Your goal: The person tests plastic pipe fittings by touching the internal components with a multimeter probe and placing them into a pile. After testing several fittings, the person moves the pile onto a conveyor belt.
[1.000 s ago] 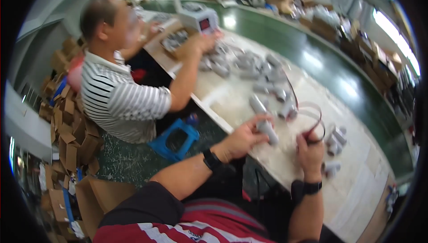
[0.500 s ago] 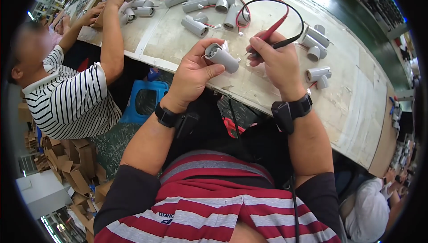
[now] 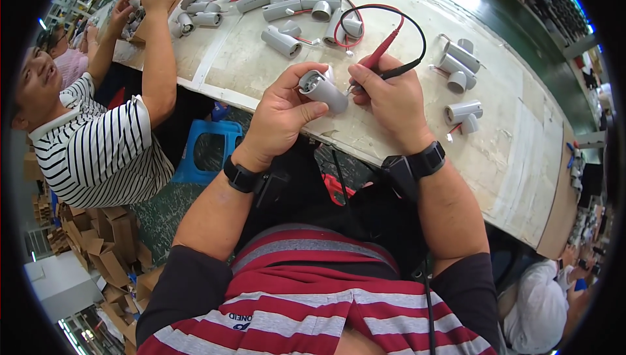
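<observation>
My left hand (image 3: 277, 117) is closed around a short grey plastic tube (image 3: 331, 97). Its open end, with fittings visible inside, tilts up toward the left. In my right hand (image 3: 398, 104) are two test probes pinched together, a red probe (image 3: 383, 48) and a black probe (image 3: 402, 69). Their thin metal tips point left, close beside the far end of the tube; whether they touch it I cannot tell. A white piece, possibly a plug, shows partly behind the tube. The probes' red and black leads loop up over the table.
Several grey tubes with red wires and white plugs lie heaped on the worktable (image 3: 508, 179) at the far left. More grey tubes (image 3: 460, 61) lie at the right. A co-worker in a striped shirt (image 3: 107, 143) works on the left, near a blue stool (image 3: 208, 149). Cardboard boxes (image 3: 114, 241) stand behind.
My right hand has moved left, bringing the probe tips close to the tube. My left hand stays nearly in place. The co-worker's hands have risen away from the box.
</observation>
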### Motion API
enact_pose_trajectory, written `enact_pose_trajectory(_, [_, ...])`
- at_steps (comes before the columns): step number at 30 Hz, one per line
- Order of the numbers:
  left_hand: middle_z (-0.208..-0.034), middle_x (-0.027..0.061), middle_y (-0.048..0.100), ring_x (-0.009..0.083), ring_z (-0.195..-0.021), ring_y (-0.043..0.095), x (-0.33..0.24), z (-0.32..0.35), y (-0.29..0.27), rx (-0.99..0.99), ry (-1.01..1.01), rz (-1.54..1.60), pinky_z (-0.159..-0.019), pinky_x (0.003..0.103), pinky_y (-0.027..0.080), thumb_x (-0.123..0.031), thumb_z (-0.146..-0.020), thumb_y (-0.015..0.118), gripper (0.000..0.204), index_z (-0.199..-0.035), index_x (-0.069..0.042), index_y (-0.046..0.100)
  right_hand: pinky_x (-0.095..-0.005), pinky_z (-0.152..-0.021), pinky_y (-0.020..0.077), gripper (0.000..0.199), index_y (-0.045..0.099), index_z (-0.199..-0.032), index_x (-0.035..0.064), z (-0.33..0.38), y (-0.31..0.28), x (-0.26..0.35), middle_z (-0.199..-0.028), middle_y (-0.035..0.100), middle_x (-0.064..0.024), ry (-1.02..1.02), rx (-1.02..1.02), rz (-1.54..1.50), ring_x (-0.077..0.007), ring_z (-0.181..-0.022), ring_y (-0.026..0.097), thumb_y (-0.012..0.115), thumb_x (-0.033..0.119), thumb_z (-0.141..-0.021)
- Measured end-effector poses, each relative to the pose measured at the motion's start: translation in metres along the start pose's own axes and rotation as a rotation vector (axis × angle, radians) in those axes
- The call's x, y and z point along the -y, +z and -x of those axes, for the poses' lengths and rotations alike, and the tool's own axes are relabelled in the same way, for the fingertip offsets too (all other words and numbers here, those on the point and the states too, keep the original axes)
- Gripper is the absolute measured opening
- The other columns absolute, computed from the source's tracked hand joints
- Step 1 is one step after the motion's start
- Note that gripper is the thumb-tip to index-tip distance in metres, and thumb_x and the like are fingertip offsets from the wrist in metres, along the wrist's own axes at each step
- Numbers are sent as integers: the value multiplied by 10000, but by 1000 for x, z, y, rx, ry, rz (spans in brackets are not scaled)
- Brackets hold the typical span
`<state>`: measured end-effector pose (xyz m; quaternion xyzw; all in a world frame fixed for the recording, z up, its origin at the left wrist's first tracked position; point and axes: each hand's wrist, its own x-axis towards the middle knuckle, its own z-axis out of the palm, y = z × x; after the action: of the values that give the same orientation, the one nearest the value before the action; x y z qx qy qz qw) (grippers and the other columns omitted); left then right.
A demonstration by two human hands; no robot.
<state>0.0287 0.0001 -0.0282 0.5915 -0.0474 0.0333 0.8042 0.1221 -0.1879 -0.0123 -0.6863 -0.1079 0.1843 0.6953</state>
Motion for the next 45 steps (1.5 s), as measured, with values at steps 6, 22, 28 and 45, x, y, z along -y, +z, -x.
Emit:
enact_pose_trajectory(6, [-1169, 31, 628, 126, -1075, 612, 1, 0, 0, 2, -13, 3, -972, 287, 520, 97, -900, 692, 555, -1408, -65, 537, -237, -572, 517, 195, 681, -971, -11, 1, 1, 4, -806, 687, -50, 9, -15, -39, -99, -625, 633, 729, 178, -958])
enact_pose_trajectory(22, [-1241, 116, 666, 205, -1177, 636, 3, 2, -1, 32, -38, -17, -1054, 354, 504, 47, -923, 690, 555, -1431, -71, 501, -222, -562, 498, 182, 691, -941, 7, 5, 1, -2, -766, 668, -21, -78, -39, 138, -75, -622, 608, 742, 182, -950])
enact_pose_trajectory(28, [-1160, 30, 631, 124, -1050, 626, -4, -3, -1, -8, -35, -19, -938, 300, 540, 94, -904, 685, 562, -1416, -75, 527, -232, -552, 491, 174, 691, -927, 14, 0, 8, 1, -736, 667, -23, -99, -55, 119, -83, -604, 605, 750, 177, -940])
enact_pose_trajectory(45, [-1212, 44, 574, 146, -1113, 599, 13, -18, 15, -76, -38, -20, -909, 326, 532, 67, -860, 630, 614, -1408, -103, 411, -244, -509, 434, 105, 657, -885, 18, 2, 10, -4, -686, 620, -7, -146, -73, 13, -88, -564, 567, 714, 87, -938])
